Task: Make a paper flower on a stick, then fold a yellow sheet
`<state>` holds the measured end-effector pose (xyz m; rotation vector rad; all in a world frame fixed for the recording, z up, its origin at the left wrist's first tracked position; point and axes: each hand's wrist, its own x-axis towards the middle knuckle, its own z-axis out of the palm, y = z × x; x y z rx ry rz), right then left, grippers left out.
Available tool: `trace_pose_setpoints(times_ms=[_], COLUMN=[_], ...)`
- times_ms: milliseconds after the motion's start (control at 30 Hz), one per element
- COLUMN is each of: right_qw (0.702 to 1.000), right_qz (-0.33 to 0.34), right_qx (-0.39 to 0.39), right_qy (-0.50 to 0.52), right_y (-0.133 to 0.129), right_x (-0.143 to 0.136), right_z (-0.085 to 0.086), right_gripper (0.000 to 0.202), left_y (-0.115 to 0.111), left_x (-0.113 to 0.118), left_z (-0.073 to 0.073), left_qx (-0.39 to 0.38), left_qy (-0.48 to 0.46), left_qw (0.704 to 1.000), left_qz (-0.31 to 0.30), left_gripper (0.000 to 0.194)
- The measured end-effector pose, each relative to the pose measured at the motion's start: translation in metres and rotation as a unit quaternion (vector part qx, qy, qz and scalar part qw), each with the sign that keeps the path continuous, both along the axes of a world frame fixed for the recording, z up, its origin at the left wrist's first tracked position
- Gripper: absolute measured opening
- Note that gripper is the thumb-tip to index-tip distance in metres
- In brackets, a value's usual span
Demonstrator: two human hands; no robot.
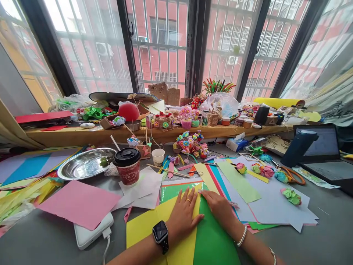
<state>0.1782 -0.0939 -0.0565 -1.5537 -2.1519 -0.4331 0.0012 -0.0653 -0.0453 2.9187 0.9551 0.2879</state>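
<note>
My left hand (pixel 185 210), with a ring and a black watch, lies flat with fingers stretched on a sheet of yellow paper (pixel 140 230). That sheet has a crease and rests over green paper (pixel 216 239). At the yellow sheet's top right corner, the fingertips of my right hand (pixel 216 206) press down on the paper edge. The right fingers are bent and close together, the thumb mostly hidden. A clear plastic edge shows over the green paper just beyond both hands.
Left of the papers are a pink sheet (pixel 79 202) on a white power bank (pixel 93 230), a lidded drink cup (pixel 127 167) and a steel tray (pixel 64 171). Orange scissors (pixel 296 176), paper sheets (pixel 275 206) and crumpled paper flowers (pixel 292 196) lie right, near a blue bottle (pixel 299 147) and laptop (pixel 322 141).
</note>
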Motion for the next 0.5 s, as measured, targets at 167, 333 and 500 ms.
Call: trace_pose_setpoints(times_ms=[167,333,500], right_qw=[1.000,0.997,0.995], right_qz=[-0.001,-0.022,-0.056], right_qx=[-0.028,-0.069,-0.078], right_qy=[0.005,-0.008,-0.024], right_y=[-0.005,-0.005,-0.002], right_x=[-0.004,-0.009,-0.015], right_z=[-0.008,-0.008,-0.010], right_gripper=[0.045,0.053,0.052], left_y=[-0.001,-0.002,-0.003], left_x=[0.002,0.002,0.002], left_z=[-0.002,-0.005,-0.005], left_qx=[0.018,0.020,0.012], left_qy=[-0.003,-0.011,-0.011], left_qw=[1.000,1.000,1.000], left_qz=[-0.002,-0.003,-0.004], left_gripper=[0.065,0.064,0.063])
